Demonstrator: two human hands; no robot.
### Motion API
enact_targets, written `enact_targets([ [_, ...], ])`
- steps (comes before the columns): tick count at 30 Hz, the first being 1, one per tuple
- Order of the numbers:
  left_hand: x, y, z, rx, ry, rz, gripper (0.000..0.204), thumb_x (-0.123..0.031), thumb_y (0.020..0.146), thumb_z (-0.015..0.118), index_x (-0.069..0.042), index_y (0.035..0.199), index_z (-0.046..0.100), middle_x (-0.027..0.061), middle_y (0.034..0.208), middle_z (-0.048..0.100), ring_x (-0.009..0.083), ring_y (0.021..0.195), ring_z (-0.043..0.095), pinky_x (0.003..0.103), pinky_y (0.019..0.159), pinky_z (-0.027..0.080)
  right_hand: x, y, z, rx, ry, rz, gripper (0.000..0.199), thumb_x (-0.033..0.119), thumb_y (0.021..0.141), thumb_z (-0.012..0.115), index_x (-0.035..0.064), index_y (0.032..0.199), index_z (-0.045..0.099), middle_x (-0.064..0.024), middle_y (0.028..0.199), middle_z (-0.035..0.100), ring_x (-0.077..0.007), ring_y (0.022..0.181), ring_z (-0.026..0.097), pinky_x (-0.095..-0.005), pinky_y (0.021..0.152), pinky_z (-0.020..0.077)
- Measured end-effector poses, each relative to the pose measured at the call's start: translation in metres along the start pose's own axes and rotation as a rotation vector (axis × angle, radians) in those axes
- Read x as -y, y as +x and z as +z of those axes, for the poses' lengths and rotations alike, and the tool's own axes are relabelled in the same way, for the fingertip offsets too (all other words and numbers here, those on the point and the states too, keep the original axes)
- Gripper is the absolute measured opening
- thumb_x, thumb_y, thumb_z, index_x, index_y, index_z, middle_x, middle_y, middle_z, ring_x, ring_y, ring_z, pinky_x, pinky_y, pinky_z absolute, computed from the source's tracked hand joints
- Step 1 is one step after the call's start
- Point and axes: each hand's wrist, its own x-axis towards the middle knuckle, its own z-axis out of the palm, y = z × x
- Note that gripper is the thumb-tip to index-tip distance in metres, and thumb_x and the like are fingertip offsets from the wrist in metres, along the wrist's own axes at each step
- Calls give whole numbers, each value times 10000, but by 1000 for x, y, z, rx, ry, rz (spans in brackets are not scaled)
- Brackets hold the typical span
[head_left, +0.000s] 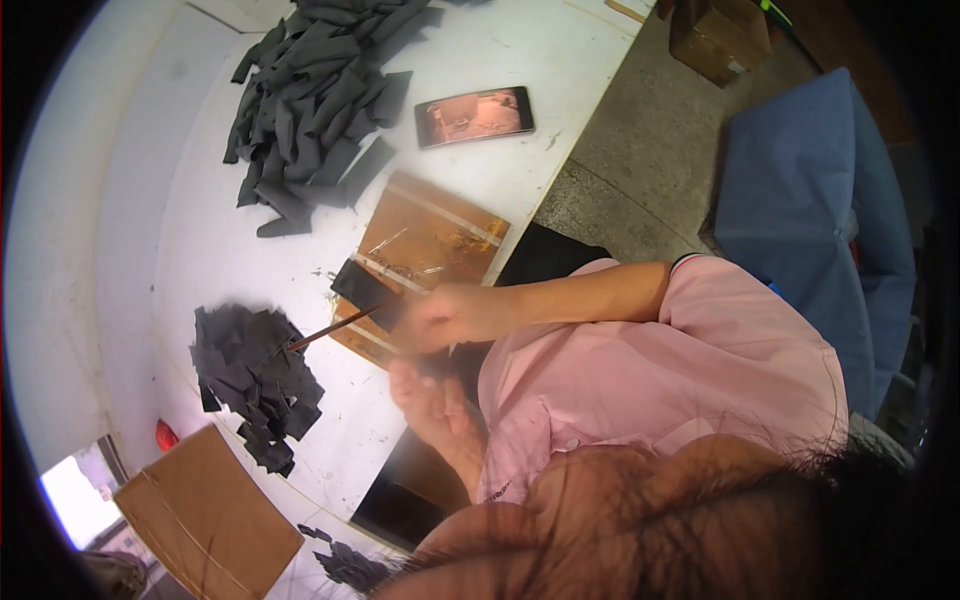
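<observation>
My right hand [462,314], slightly blurred, has its fingers closed around a thin reddish-brown stick [335,328]. The stick's far end reaches the edge of a heap of flat dark grey pieces [255,370]. Under and beside the right fingers, one dark rectangular piece [357,284] rests on a brown board [430,225] with strips of clear tape. Close below, my left hand [437,405] is turned partly palm up with curled fingers. Something dark shows between the two hands, but blur hides what the left fingers hold.
A large pile of folded or tubular dark grey pieces [315,110] covers the table's far part, beside a phone [475,117]. A brown cardboard piece [210,515] and more dark scraps [350,565] are at lower left. Right of the table stand a blue cloth-covered object [800,200] and a carton [718,40].
</observation>
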Motion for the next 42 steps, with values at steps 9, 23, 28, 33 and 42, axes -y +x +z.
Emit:
enact_targets([
  [9,-23,30,14,-412,-678,615,274,-294,753,478,-111,956,489,56,561,500,104,388,431,134,418,318,92,30,14,101,-39,-100,132,126,779,563,2,737,546,-14,641,517,-77,625,481,-223,575,401],
  [23,-44,81,-1,437,-594,-241,297,-43,839,338,-8,1127,403,131,952,537,61,367,357,183,296,264,43,89,-15,106,63,222,201,201,793,546,46,665,529,29,560,442,-38,479,377,-166,421,286],
  [28,-57,63,30,636,-639,-170,361,45,760,415,33,1120,407,204,971,534,58,331,369,150,280,247,84,97,-1,322,-74,140,169,144,804,519,37,673,524,29,585,456,-39,514,400,-164,463,323],
  [33,-40,62,8,307,-29,40,282,-13,792,481,23,1071,454,130,857,547,40,348,314,157,312,237,29,90,-22,260,-9,263,190,177,817,518,41,684,520,32,604,461,-41,527,406,-162,477,330],
  [42,-53,59,39,172,923,810,207,-50,811,510,19,1004,529,92,962,573,121,797,529,243,768,401,48,81,-13,-20,-394,-76,218,243,787,552,34,731,526,-22,680,494,-101,603,459,-223,547,372],
])
